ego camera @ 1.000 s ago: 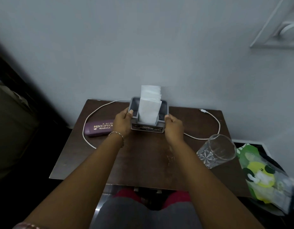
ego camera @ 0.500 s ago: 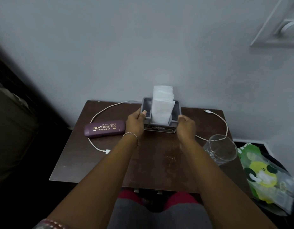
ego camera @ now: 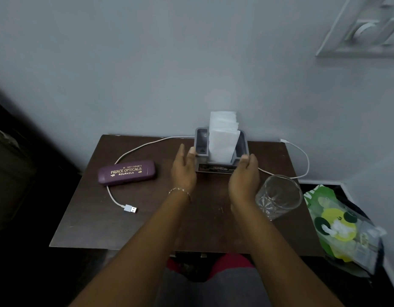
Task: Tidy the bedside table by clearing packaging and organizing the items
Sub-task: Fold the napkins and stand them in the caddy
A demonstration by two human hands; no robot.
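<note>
A grey tissue holder [ego camera: 220, 160] with white napkins [ego camera: 222, 136] standing upright in it sits at the back middle of the brown bedside table [ego camera: 147, 227], against the wall. My left hand [ego camera: 184, 168] is open just left of the holder, thumb tip near its left wall. Open too, my right hand [ego camera: 244, 176] hovers at the holder's front right corner, fingertips barely touching it or just off it. A purple glasses case [ego camera: 127, 172] lies to the left. A white USB cable [ego camera: 125, 206] loops behind the holder across the table.
A clear drinking glass [ego camera: 278, 197] stands at the table's right side, close to my right wrist. A green and yellow plastic package [ego camera: 337, 227] lies in a dark bin off the table's right edge. A bed edge is at far left.
Both hands slid the tissue holder to the right and back toward the wall, then opened and drew off its sides. The cable's plug end came into view at the front left.
</note>
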